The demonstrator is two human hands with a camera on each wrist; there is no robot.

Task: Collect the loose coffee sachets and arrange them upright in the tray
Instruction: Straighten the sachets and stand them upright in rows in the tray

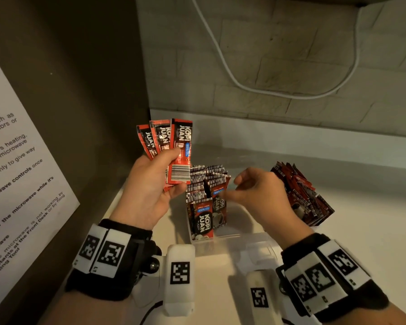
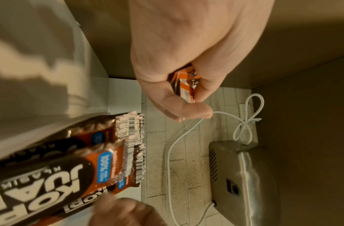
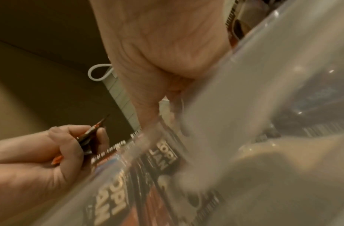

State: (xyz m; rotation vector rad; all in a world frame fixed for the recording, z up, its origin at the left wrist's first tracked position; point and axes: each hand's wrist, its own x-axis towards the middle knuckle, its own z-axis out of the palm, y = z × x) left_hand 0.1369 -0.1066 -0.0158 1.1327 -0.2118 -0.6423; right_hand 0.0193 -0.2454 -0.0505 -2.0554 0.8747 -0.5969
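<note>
My left hand point(image 1: 177, 170) grips a fan of three red Kopi Juan sachets point(image 1: 171, 141), raised left of the clear tray point(image 1: 220, 236). The left wrist view shows the same bundle point(image 2: 184, 82) pinched between thumb and fingers. Several sachets point(image 1: 204, 216) stand upright in the tray's left part. My right hand point(image 1: 232, 188) hovers over the tray with fingers curled, its thumb tip at the top of a rear sachet point(image 1: 218, 200); a pinch cannot be made out. The right wrist view is blurred by the tray wall point(image 3: 244, 91).
Another batch of red sachets point(image 1: 302, 195) leans at the right on the white counter point(image 1: 349, 231). A printed notice point(image 1: 14, 172) hangs on the left wall. A white cable point(image 1: 220, 55) loops over the tiled back wall to a metal appliance point(image 2: 244, 175).
</note>
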